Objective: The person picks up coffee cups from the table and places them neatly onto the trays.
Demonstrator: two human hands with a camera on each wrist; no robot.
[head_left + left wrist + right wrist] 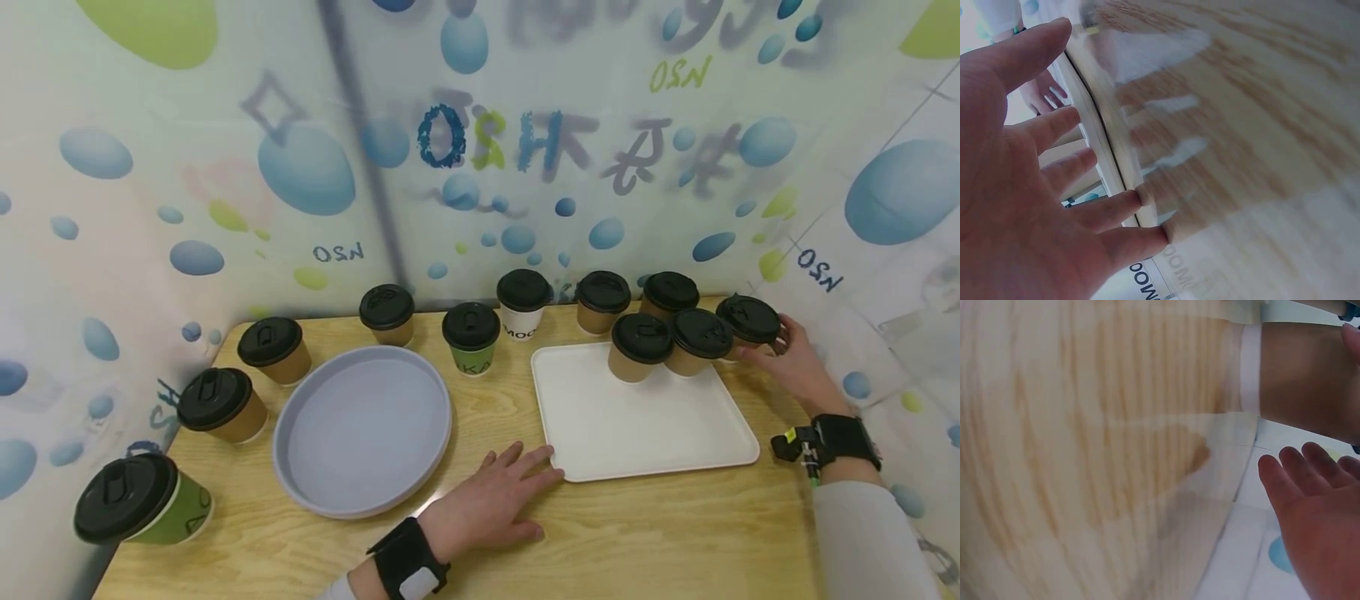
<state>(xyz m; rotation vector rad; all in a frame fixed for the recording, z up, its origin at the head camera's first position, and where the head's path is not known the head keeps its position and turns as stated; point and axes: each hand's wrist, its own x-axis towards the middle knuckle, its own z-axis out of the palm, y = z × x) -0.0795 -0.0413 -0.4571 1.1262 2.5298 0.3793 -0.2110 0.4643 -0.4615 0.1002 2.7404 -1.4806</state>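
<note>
At the right end of the cups, my right hand (798, 362) is beside a brown paper coffee cup (748, 319) with a black lid. In the right wrist view, the right hand (1322, 506) has its fingers extended below the cup (1304, 375), with a gap between them; the thumb overlaps its side near the lid. My left hand (491, 500) lies spread near the white tray (645, 433), its fingertips by the tray's near left corner. Two brown lidded cups, one (639, 346) and another (699, 340), stand at the tray's back edge.
A round grey-blue tray (363, 433) lies on the wooden table (622, 542). Around it stand a large green cup (142, 500), several brown cups and a smaller green cup (471, 337). A white cup (522, 304) stands at the back, before a patterned curtain (480, 192).
</note>
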